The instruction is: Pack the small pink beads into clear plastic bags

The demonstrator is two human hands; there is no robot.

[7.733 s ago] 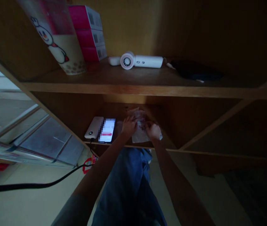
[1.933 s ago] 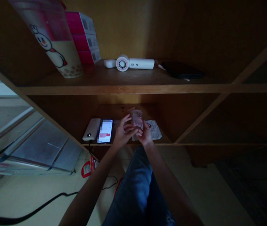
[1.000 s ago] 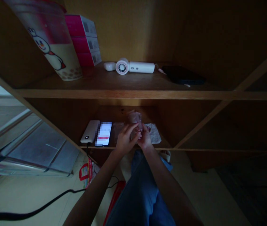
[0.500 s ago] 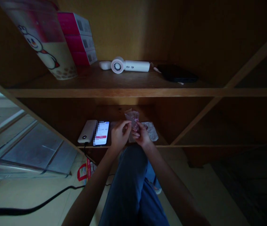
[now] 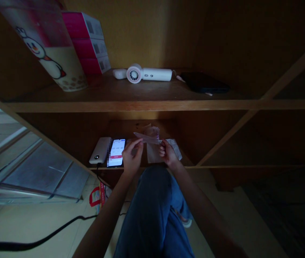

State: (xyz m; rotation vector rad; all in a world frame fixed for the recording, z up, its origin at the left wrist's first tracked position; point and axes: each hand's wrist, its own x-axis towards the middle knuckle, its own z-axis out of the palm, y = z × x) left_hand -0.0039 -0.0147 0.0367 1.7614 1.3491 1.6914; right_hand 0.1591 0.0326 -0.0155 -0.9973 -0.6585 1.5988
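Note:
In the lower shelf compartment, a small clear plastic bag point(image 5: 151, 139) is stretched almost level between my hands. My right hand point(image 5: 169, 153) is closed on its right end, fingers curled in. My left hand point(image 5: 132, 154) pinches its lower left edge with the fingertips. Behind it lies another crinkled clear bag point(image 5: 154, 132) with a pinkish tint; its contents are too dim to make out. Below the held bag, a flat pale translucent sheet or bag point(image 5: 154, 154) lies on the shelf. A pale patterned packet point(image 5: 176, 148) lies partly behind my right hand.
Left of my hands are a lit phone point(image 5: 117, 152) with a timer and a white power bank point(image 5: 100, 150) with a cable. The upper shelf point(image 5: 141, 106) holds a bubble tea cup point(image 5: 58, 64), pink boxes point(image 5: 88, 43), a handheld fan point(image 5: 152, 74) and a dark flat object point(image 5: 205, 83).
My hands have moved apart, drawing the clear bag out between them. The crinkled pinkish bag now lies behind it, and the pale sheet below shows more.

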